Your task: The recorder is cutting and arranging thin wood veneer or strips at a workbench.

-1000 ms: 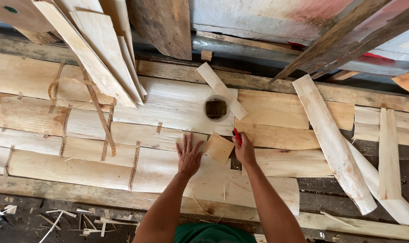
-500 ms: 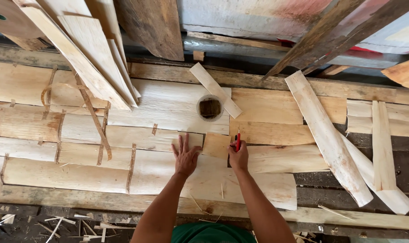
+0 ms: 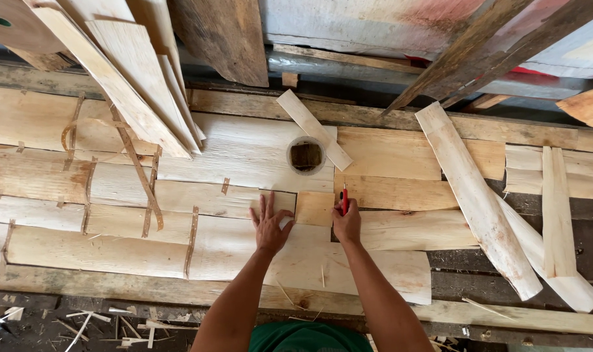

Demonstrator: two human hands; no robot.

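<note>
My left hand (image 3: 270, 223) lies flat with fingers spread on pale wooden planks (image 3: 179, 195), just left of a small square wooden piece (image 3: 315, 208). My right hand (image 3: 347, 222) is closed around a red pencil (image 3: 344, 199) whose tip touches the right edge of that small piece. A round cup-like container (image 3: 305, 156) stands on the planks right above the small piece, with a short slat (image 3: 313, 128) leaning across its rim.
Several long boards (image 3: 123, 78) lean at the upper left. Two rounded off-cut slabs (image 3: 472, 195) lie at the right beside a narrow strip (image 3: 556, 208). Thin bark strips (image 3: 140, 173) cross the planks at left. Splinters and scraps (image 3: 81, 319) litter the dark floor below.
Both hands have stayed by the small wooden piece; the view shifted slightly and the pencil now rests along the piece's right edge.
</note>
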